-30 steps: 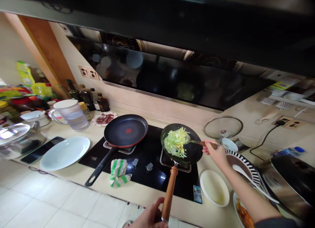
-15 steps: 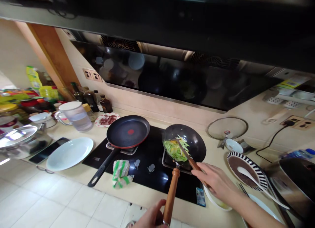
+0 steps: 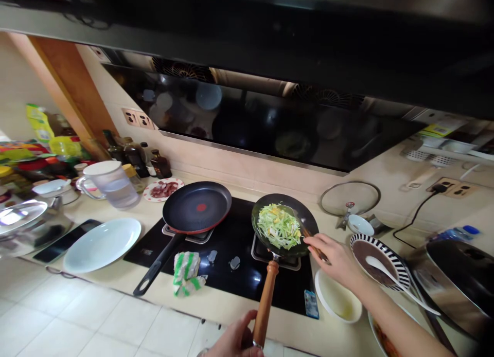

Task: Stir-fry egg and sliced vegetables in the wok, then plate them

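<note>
My left hand (image 3: 235, 339) is closed round the end of the wooden handle of a dark wok (image 3: 309, 220), which sits on the right burner. Shredded green vegetables (image 3: 278, 226) with yellow bits are heaped in the wok's left and middle part. In my right hand (image 3: 334, 256) is a spatula (image 3: 306, 233) with a wooden handle. Its blade reaches into the wok at the right side of the vegetables and is mostly hidden by them. Just below my right hand stands a white bowl (image 3: 322, 290) with a little yellowish liquid.
A frying pan (image 3: 200, 205) rests on the left burner, its handle over the counter edge. A green-striped cloth (image 3: 187, 272), an oval plate (image 3: 102, 244), a water jug (image 3: 116, 184) and a plate of sliced meat (image 3: 164, 190) lie left. A striped bowl (image 3: 357, 238) holds a white spoon.
My right hand and the spatula have moved right, toward the wok's right rim. The vegetables are spread higher and wider in the wok. My left hand keeps its grip; the view has shifted slightly.
</note>
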Demonstrator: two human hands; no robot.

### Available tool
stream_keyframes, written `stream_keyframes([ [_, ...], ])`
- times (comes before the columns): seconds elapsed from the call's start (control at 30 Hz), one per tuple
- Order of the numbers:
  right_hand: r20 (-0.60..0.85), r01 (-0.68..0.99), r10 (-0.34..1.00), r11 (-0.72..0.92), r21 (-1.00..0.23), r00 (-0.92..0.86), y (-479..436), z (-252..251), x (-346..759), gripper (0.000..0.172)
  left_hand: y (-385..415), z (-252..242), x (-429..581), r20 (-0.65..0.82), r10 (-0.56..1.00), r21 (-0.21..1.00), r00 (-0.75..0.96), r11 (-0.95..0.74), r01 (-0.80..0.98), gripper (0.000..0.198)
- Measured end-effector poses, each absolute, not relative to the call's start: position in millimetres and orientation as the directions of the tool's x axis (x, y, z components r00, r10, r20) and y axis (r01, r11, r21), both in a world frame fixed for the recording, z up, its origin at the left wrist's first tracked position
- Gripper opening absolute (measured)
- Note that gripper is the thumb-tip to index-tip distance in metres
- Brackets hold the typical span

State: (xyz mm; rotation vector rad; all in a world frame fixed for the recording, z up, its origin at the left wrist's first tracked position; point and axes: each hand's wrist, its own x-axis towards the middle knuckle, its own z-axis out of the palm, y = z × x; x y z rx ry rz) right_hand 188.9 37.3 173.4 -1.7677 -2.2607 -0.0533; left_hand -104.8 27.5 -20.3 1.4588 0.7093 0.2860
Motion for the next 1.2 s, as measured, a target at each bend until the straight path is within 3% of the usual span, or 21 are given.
stream_keyframes([
  [0.07,0.189,0.947,0.934,0.317,-0.055,-0.302,27.7,160.7,184.8,0.033,27.3,-22.1,-104.7,-0.258,0.590,0.965,0.765,0.122,0.231,0.088],
  [0.2,0.073,0.926,0.923,0.378,0.024,-0.378,8.4,137.7,174.5,0.060,26.5,-24.9,-104.9,-0.254,0.586,0.967,0.770,0.127,0.222,0.086],
  [0.4,0.147,0.940,0.937,0.331,-0.086,-0.317,4.2,155.9,189.2,0.046,23.7,-22.3,-109.0,-0.295,0.595,0.955,0.748,0.165,0.246,0.085],
  [0.57,0.103,0.916,0.924,0.380,-0.132,-0.368,-9.6,169.9,181.2,0.040,19.7,-24.7,-109.9,-0.342,0.609,0.938,0.715,0.267,0.221,0.083],
  [0.67,0.199,0.927,0.946,0.299,-0.225,-0.256,6.3,176.8,195.9,0.029,17.7,-29.5,-109.8,-0.333,0.604,0.938,0.724,0.290,0.189,0.082],
  [0.8,0.358,0.932,0.932,0.087,-0.352,0.048,35.8,183.9,239.4,0.022,18.3,-32.0,-109.8,-0.321,0.631,0.945,0.706,0.258,0.199,0.083],
  [0.87,0.347,0.865,0.902,-0.055,-0.498,0.257,50.4,176.1,250.7,0.023,19.7,-30.2,-109.2,-0.305,0.621,0.951,0.722,0.234,0.200,0.082],
  [0.93,0.265,0.675,0.850,-0.136,-0.725,0.456,62.9,162.8,249.7,0.029,21.2,-27.0,-108.1,-0.276,0.618,0.961,0.736,0.203,0.190,0.082],
  [1.0,0.177,0.488,0.841,-0.114,-0.865,0.511,70.2,152.4,241.4,0.035,22.7,-24.0,-106.8,-0.254,0.618,0.967,0.744,0.171,0.188,0.081],
  [1.03,0.173,0.473,0.862,-0.085,-0.877,0.477,71.5,150.1,236.7,0.036,23.4,-22.9,-106.0,-0.249,0.618,0.969,0.746,0.164,0.187,0.079],
  [1.1,0.254,0.608,0.905,-0.006,-0.794,0.340,71.5,150.4,228.9,0.031,24.5,-21.7,-103.8,-0.245,0.605,0.969,0.758,0.187,0.164,0.075],
  [1.2,0.441,0.859,0.893,0.152,-0.489,0.093,73.2,148.2,219.9,0.023,26.1,-21.8,-98.3,-0.244,0.586,0.957,0.773,0.276,0.092,0.072],
])
